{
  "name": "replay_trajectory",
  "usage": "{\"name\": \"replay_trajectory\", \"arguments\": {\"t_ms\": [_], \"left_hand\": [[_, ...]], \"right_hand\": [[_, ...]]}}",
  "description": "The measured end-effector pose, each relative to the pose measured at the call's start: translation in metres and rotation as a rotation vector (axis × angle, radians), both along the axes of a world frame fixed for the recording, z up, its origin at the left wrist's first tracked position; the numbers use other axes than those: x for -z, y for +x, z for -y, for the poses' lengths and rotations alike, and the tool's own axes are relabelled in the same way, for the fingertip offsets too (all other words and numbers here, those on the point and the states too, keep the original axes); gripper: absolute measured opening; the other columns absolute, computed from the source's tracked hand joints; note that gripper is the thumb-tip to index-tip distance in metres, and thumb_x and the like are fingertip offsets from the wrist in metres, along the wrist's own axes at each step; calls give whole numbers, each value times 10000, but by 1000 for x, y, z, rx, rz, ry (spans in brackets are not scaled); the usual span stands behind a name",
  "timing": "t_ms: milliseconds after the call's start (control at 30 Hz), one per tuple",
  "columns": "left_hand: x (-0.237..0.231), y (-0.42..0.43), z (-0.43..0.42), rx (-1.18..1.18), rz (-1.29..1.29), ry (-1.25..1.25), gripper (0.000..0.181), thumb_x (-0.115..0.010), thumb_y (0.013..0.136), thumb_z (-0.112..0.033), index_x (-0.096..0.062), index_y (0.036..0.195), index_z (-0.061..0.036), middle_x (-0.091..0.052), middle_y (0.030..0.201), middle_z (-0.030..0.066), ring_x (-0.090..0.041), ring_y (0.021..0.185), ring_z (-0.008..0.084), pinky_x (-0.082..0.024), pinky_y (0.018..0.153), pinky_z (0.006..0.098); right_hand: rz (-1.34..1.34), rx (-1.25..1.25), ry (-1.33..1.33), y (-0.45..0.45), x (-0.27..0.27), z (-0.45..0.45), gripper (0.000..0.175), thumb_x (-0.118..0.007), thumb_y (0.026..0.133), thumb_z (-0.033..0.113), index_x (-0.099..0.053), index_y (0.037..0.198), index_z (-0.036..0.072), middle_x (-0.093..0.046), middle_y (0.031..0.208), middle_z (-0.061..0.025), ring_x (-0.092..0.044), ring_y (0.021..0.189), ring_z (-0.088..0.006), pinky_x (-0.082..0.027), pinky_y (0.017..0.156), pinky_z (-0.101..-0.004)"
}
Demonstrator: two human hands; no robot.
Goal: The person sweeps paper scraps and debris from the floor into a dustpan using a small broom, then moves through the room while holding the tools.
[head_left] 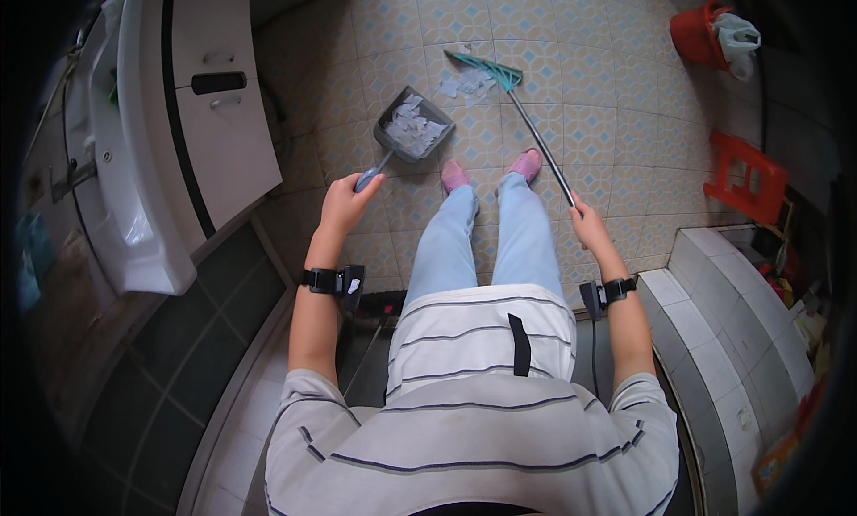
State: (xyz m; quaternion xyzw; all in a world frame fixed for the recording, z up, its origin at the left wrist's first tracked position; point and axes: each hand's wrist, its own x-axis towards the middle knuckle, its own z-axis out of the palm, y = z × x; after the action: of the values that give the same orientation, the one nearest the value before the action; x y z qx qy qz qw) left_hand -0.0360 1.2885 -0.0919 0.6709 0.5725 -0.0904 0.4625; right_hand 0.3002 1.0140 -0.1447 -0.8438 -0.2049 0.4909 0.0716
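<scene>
My left hand (pixel 351 198) grips the blue-grey handle of a grey dustpan (pixel 436 146), whose pan rests on the tiled floor ahead of my left foot. Torn white paper scraps (pixel 414 124) lie heaped inside it. In my right hand (pixel 588 225) is the long metal stick of a broom (pixel 539 133). The broom's teal head (pixel 492 69) is on the floor, to the right of the dustpan and farther from me. Loose paper scraps (pixel 471 84) lie against the near side of that head, apart from the pan. Another small scrap shows just beyond it.
A white sink (pixel 144 235) and a cabinet with handles (pixel 224 148) stand on the left. At the right are a red bucket (pixel 696 37) with a plastic bag, an orange-red plastic stool (pixel 743 181) and a tiled ledge (pixel 713 295). My pink slippers (pixel 455 174) are near the dustpan.
</scene>
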Motion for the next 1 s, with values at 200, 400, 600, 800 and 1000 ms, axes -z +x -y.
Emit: {"name": "replay_trajectory", "arguments": {"t_ms": [200, 400, 600, 800, 1000], "left_hand": [[4, 14, -9, 8, -27, -8, 472, -523, 714, -446, -560, 657, 21, -489, 495, 127, -489, 471, 232, -378, 477, 302], [13, 14, -15, -1, -15, 0, 492, -520, 705, -466, -563, 656, 21, -502, 516, 136, -503, 501, 243, -386, 498, 313], [11, 20, -16, 36, -11, 56, 509, -515, 701, -482, -563, 651, 22, -511, 524, 143, -512, 511, 259, -390, 504, 318], [9, 26, -13, 43, -27, 43, 515, -518, 696, -490, -556, 628, 19, -509, 517, 145, -517, 512, 270, -389, 495, 325], [8, 28, -12, 51, -18, 45, 511, -520, 697, -484, -551, 611, 18, -506, 511, 144, -514, 508, 270, -382, 486, 327]], "right_hand": [[-176, 289, -39, 10, -32, -4, 354, -420, 825, 254, -431, 1174, 195, -418, 501, 5, -368, 356, -92, -304, 308, -248], [-215, 447, 99, -5, 3, -19, 380, -391, 843, 244, -373, 1214, 161, -360, 493, 17, -336, 346, -76, -295, 305, -237], [-62, 215, 38, -32, 12, -41, 402, -353, 833, 223, -342, 1224, 133, -465, 530, -96, -444, 359, -181, -383, 360, -301], [-106, 89, -22, -33, -12, -13, 395, -385, 818, 219, -373, 1206, 150, -441, 503, -85, -424, 353, -185, -373, 364, -317], [-181, 191, -35, -8, -50, -9, 359, -414, 821, 231, -426, 1176, 182, -383, 476, -8, -359, 340, -107, -318, 318, -264]]}}
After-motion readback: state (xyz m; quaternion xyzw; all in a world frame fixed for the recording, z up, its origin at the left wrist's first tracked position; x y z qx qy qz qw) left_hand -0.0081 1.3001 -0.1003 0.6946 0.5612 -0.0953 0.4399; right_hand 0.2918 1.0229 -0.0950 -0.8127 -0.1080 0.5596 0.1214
